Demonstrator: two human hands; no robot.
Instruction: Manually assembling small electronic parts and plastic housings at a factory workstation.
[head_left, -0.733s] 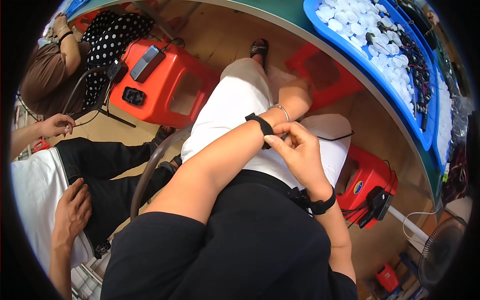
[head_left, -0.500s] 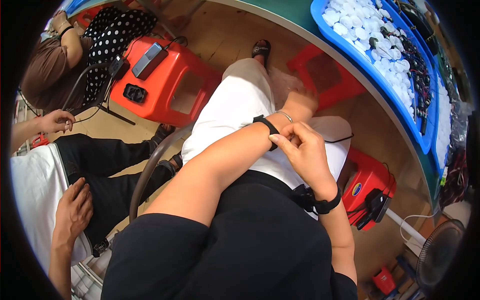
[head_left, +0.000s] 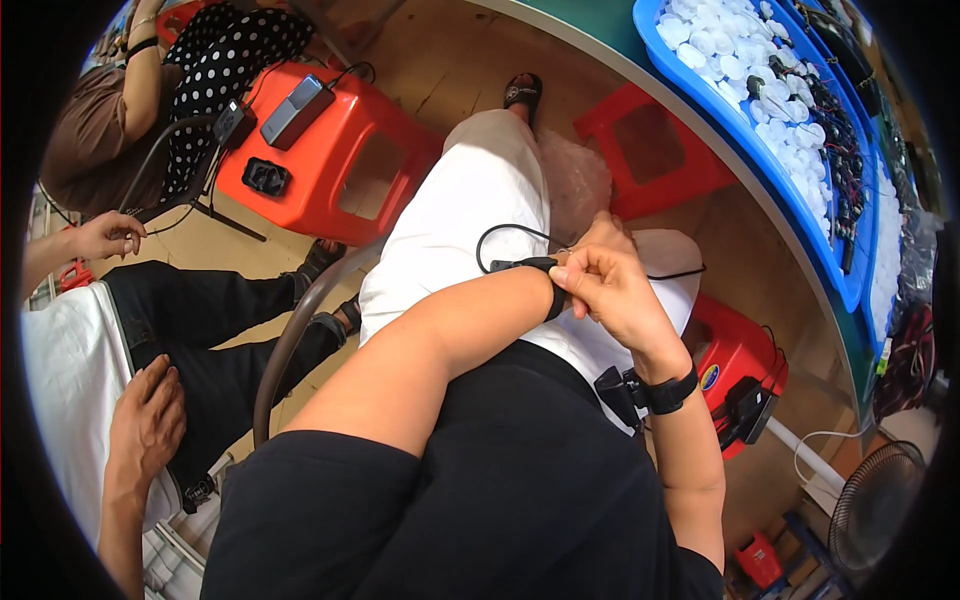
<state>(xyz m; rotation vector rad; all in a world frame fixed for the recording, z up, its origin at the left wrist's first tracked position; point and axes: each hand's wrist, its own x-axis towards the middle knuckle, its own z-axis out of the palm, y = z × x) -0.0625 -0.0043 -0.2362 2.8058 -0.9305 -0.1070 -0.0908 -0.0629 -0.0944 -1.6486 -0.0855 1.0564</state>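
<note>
My left forearm crosses my lap, and my left hand (head_left: 604,236) is partly covered by the other hand, its fingers too hidden to judge. A black wrist strap (head_left: 557,297) goes round my left wrist, with a small black device (head_left: 524,265) on its far side. From this device a black cable (head_left: 490,235) loops over my white trousers. My right hand (head_left: 612,292) pinches the strap's edge between thumb and fingers. Around my right wrist sits another black band (head_left: 672,391), which carries a black clip-like device (head_left: 620,394).
Blue trays (head_left: 672,72) of white discs and dark wired parts stand on the green table (head_left: 590,28). Red stools (head_left: 330,185) stand left, ahead and right. A person in white (head_left: 65,350) sits close at left, another in brown (head_left: 95,140) beyond. A fan (head_left: 878,505) stands lower right.
My left forearm has turned, bringing the small device and its looped cable into view. My right hand has shifted slightly down and still pinches at the strap.
</note>
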